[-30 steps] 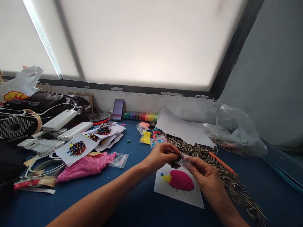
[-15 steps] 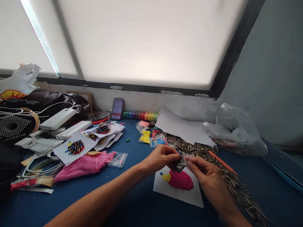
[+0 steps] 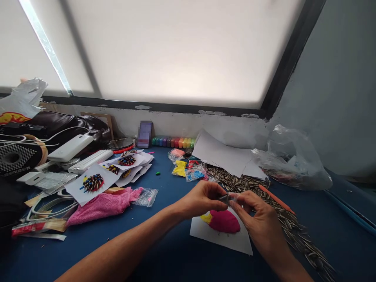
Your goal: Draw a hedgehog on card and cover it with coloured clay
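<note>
Above a white paper card [image 3: 211, 239], my two hands pinch a small clear plastic bag [image 3: 233, 197] with something dark grey or black in it. My left hand [image 3: 204, 200] is closed on the bag's dark end, thumb against fingers. Fingers of my right hand [image 3: 260, 213] grip its clear end. Below them on the card lies a flat, deep pink clay shape [image 3: 225, 222] with a yellow clay part [image 3: 207, 218] at its left, partly covered by my left hand. Striped sunflower seeds [image 3: 302, 239] are spread beside my right hand.
An orange stick [image 3: 277, 199] rests on the seeds. Behind are bagged clay pieces [image 3: 195, 174], paper sheets [image 3: 223, 152] and a plastic bag [image 3: 296, 164]. To the left lie a pink cloth [image 3: 102, 205], seed-covered hedgehog cards [image 3: 92, 183], white power banks [image 3: 70, 148] and cables.
My left hand has turned slightly, and its fingers now cover more of the bag's dark part. The clay shape's blue tip is now hidden behind that hand.
</note>
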### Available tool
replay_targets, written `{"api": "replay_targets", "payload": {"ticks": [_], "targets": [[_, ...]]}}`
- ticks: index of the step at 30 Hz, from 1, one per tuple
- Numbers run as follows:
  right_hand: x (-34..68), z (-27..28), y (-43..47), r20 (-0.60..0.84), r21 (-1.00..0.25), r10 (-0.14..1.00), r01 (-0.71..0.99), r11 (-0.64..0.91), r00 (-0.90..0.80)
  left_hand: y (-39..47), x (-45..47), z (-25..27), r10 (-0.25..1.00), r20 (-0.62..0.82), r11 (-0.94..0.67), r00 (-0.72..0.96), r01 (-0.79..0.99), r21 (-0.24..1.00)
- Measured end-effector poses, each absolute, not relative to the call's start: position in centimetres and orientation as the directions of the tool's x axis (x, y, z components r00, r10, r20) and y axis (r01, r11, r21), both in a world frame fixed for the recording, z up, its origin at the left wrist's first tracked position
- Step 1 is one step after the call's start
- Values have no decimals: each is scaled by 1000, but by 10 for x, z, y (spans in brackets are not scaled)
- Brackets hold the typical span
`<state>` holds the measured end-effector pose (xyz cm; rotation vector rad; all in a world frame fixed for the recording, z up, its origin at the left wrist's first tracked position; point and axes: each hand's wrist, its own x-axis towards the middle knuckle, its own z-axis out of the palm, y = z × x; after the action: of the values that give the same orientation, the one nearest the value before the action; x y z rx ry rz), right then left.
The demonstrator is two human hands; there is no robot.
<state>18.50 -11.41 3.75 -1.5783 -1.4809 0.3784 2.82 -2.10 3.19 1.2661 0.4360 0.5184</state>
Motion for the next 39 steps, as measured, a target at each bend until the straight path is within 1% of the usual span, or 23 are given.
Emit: {"api": "replay_targets", "payload": {"ticks": [3,9,13,16,19,22,25,27,28,30,32,33,36,39], "targets": [[184,36,-115,373,-731,901,668,140,220,-22,30,28,628,-13,148,778,-103,984],[183,37,-116,420,-658,887,738,152,191,-24,30,35,621,0,52,784,-41,998],[185,39,-116,458,-614,873,770,171,171,-25,31,35,661,20,-33,751,3,999],[185,39,-115,453,-616,879,765,189,147,-23,32,32,691,8,-11,723,-1,1000],[185,39,-115,445,-630,886,748,209,128,-23,32,31,687,3,12,726,-15,1000],[183,38,-117,478,-638,867,735,231,142,-23,31,34,679,26,7,734,-43,999],[182,42,-119,515,-703,834,653,280,197,-19,28,41,702,20,0,712,-29,1000],[181,48,-119,478,-794,836,538,281,270,-12,25,44,748,0,-17,664,20,1000],[181,52,-119,430,-848,848,461,261,310,-7,22,45,764,-7,-28,645,44,999],[182,59,-118,268,-949,889,263,176,372,5,16,44,788,-3,-57,616,78,995],[182,65,-117,123,-991,910,100,91,396,17,9,40,822,4,-100,569,138,985],[182,67,-116,81,-996,912,55,64,403,23,5,37,844,10,-125,536,179,976],[182,70,-116,50,-999,912,28,42,408,35,-5,29,892,70,-224,446,302,927],[180,68,-116,51,-998,907,42,37,419,30,-7,34,914,186,-326,361,380,866]]}}
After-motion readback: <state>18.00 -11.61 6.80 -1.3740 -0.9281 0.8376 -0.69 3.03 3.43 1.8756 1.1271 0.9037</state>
